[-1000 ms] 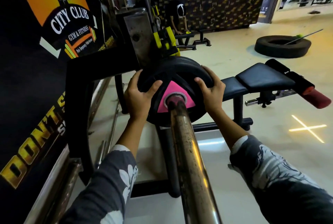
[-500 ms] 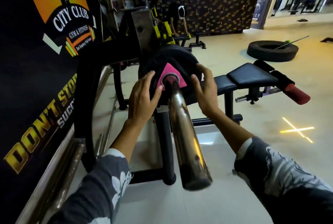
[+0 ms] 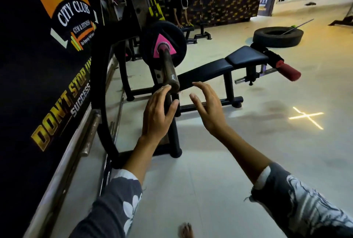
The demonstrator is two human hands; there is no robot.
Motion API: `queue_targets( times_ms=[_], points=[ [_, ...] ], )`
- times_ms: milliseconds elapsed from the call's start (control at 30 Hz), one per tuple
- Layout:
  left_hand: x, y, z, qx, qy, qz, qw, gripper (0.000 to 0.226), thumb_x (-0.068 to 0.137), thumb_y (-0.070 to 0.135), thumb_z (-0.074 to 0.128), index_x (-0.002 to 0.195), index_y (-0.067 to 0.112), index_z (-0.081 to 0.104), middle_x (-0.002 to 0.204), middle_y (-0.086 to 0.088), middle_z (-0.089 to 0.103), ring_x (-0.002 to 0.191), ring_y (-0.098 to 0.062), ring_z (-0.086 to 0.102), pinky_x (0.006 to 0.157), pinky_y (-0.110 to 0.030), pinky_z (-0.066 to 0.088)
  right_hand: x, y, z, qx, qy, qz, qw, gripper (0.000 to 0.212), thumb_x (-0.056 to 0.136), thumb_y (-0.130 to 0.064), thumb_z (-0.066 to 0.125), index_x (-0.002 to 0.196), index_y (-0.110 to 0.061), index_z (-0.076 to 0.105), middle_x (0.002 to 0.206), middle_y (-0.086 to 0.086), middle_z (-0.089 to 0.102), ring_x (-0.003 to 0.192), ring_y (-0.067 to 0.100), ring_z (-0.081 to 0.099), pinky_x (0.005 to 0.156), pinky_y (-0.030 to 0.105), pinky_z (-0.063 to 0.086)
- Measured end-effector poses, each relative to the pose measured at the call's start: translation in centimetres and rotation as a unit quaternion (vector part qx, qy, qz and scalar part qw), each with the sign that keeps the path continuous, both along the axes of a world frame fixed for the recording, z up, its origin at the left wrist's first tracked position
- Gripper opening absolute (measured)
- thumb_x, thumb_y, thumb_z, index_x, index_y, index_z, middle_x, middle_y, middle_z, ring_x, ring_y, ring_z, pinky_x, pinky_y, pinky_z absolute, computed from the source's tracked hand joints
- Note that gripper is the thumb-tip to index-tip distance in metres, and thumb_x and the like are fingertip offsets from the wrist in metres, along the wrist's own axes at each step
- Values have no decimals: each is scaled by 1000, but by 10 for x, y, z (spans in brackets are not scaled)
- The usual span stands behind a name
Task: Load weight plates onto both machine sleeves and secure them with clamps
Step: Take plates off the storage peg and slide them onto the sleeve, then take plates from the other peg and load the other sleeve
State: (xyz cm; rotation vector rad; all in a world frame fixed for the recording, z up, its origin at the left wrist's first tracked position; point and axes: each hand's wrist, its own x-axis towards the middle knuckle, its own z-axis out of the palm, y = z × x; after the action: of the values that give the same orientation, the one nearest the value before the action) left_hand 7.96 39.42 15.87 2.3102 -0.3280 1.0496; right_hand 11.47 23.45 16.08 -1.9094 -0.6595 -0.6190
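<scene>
A black weight plate point(image 3: 172, 33) with a pink triangular centre sits far up the steel sleeve point(image 3: 168, 67) of the black machine, against its inner stop. The sleeve's free end points toward me. My left hand point(image 3: 157, 115) hovers just below and in front of that end, fingers spread, holding nothing. My right hand point(image 3: 209, 109) is to the right of the sleeve end, also spread and empty. Neither hand touches the plate. No clamp is visible.
The machine's curved black frame point(image 3: 99, 103) stands against a banner wall on the left. A black bench point(image 3: 244, 58) with a red roller lies to the right. A tyre point(image 3: 277, 37) lies farther back. A person leans on another bench point(image 3: 186, 28) behind. Steel bars point(image 3: 89, 134) lie along the wall.
Both hands have let go of the plate and pulled back past the sleeve's end. The plate stays pushed in at the sleeve's inner end. The view has backed away from the machine.
</scene>
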Motion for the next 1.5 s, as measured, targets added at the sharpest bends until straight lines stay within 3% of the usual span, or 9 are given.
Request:
queue_targets(
  times_ms=[67, 133, 200, 333, 533, 1033, 1300, 1400, 1500],
  points=[
    [-15, -27, -1, -11, 8, -25, 1000, 46, 93, 34, 47, 125, 2, 52, 126, -15, 59, 118, -24, 53, 99, -20, 36, -23, -24, -5, 6, 10, -19, 1000, 37, 93, -33, 46, 123, -11, 52, 123, 7, 57, 114, 9, 49, 98, 23, 40],
    [-21, -58, -5, -25, 30, -51, 998, 43, 93, 30, 51, 125, 2, 51, 126, -15, 59, 118, -25, 54, 98, -23, 38, -40, -53, -10, 16, 28, -36, 999, 35, 93, -32, 46, 123, -14, 52, 123, 5, 58, 110, 0, 47, 93, 6, 35],
    [-21, -90, -12, -34, 50, -82, 995, 44, 91, 27, 53, 126, 0, 51, 125, -16, 59, 118, -27, 54, 97, -28, 41, -54, -87, -17, 16, 53, -69, 996, 32, 94, -29, 47, 121, -13, 54, 120, 5, 59, 107, 1, 50, 87, 0, 33],
    [-6, -155, -42, -3, 101, -135, 986, 40, 92, 26, 55, 123, 1, 53, 121, -18, 61, 113, -29, 56, 92, -35, 45, -67, -154, -44, -46, 122, -162, 978, 28, 95, -31, 49, 113, -12, 57, 116, 7, 63, 106, 18, 58, 85, 21, 40],
    [52, -247, -106, 78, 213, -226, 947, 33, 94, 33, 51, 115, 8, 57, 109, -12, 63, 100, -23, 60, 77, -22, 41, -44, -243, -99, -100, 264, -272, 920, 36, 94, -41, 45, 116, -14, 56, 117, 5, 63, 106, 19, 57, 84, 29, 43],
    [311, -395, -188, 183, 362, -311, 860, 37, 93, 37, 51, 116, 9, 56, 117, -10, 63, 103, -26, 59, 84, -34, 48, 169, -378, -169, -188, 458, -346, 797, 36, 95, -38, 45, 119, -12, 54, 123, 6, 60, 112, 24, 55, 86, 33, 43],
    [430, -510, -209, 228, 373, -369, 820, 33, 94, 38, 50, 112, 12, 57, 114, -8, 64, 98, -24, 61, 77, -30, 48, 279, -485, -185, -195, 469, -364, 780, 36, 96, -36, 44, 122, -12, 51, 124, 7, 59, 112, 24, 55, 88, 38, 47],
    [490, -575, -213, 253, 370, -370, 814, 28, 93, 39, 51, 102, 13, 59, 103, -6, 66, 89, -21, 60, 69, -24, 41, 333, -553, -193, -178, 479, -365, 778, 36, 97, -36, 42, 122, -12, 51, 126, 6, 58, 113, 24, 54, 89, 37, 46],
    [549, -640, -204, 283, 370, -377, 801, 28, 93, 39, 50, 100, 14, 60, 102, -6, 66, 88, -22, 60, 71, -27, 45, 384, -618, -191, -141, 492, -384, 769, 34, 96, -36, 44, 119, -13, 53, 123, 5, 59, 112, 22, 55, 88, 35, 46]
  ],
)
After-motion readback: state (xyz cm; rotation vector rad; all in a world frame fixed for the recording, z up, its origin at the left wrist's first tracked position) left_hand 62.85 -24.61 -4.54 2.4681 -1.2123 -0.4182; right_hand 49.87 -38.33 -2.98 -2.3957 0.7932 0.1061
